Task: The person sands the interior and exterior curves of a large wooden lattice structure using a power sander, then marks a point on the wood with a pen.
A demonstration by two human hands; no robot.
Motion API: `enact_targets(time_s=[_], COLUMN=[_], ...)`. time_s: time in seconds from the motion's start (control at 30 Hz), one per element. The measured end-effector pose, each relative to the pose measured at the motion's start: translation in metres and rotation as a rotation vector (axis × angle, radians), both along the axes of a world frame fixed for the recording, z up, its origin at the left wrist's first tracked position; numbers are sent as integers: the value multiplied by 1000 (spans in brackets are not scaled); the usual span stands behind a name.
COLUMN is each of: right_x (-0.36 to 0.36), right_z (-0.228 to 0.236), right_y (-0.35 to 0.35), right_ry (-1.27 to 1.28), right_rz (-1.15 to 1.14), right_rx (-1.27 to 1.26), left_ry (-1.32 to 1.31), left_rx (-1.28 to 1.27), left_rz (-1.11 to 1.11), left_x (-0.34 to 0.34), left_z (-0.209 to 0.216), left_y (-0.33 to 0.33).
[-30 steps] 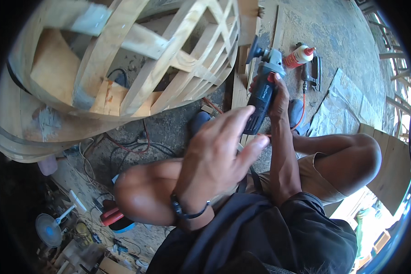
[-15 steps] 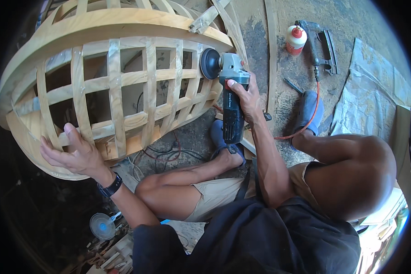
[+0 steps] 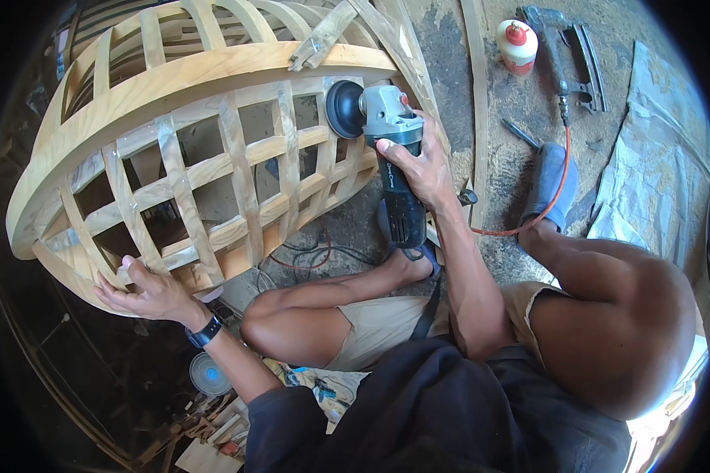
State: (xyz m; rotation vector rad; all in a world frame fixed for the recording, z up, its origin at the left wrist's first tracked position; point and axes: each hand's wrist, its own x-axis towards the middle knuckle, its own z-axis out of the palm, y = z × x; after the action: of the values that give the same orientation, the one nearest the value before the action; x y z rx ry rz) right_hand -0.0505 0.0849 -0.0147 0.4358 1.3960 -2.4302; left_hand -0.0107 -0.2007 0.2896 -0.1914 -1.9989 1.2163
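Observation:
A curved wooden lattice frame of crossed pale slats fills the upper left. My right hand is wrapped around the body of an angle grinder, with the thumb on top near the grey gear head. Its round black disc is at the right part of the lattice, against or just over the slats; exact contact cannot be told. My left hand lies at the frame's lower left edge, palm turned up, thumb and fingers apart and touching the slats. A dark watch is on that wrist.
On the dusty floor to the right are a white glue bottle with a red cap, a nail gun on an orange air hose, and a grey sheet. A small fan and wood scraps are at lower left. My legs flank the grinder.
The view has shifted, so the frame's near end appears lower and farther right. The grinder's disc sits slightly farther left along the lattice. My left hand's fingers are closer to the frame's edge.

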Motion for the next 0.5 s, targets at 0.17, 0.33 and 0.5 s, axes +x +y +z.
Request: enact_targets(time_s=[0.17, 0.33, 0.5], right_x=[-5, -1, -3], right_z=[-3, -31, -18], right_y=[5, -3, 3], right_ry=[-42, -86, -35], right_rz=[12, -29, 2], right_rx=[-2, 0, 4], left_ry=[3, 13, 14], left_rx=[-7, 33, 10], left_rz=[6, 12, 14], left_x=[1, -1, 0], left_z=[2, -1, 0], left_y=[-5, -2, -6])
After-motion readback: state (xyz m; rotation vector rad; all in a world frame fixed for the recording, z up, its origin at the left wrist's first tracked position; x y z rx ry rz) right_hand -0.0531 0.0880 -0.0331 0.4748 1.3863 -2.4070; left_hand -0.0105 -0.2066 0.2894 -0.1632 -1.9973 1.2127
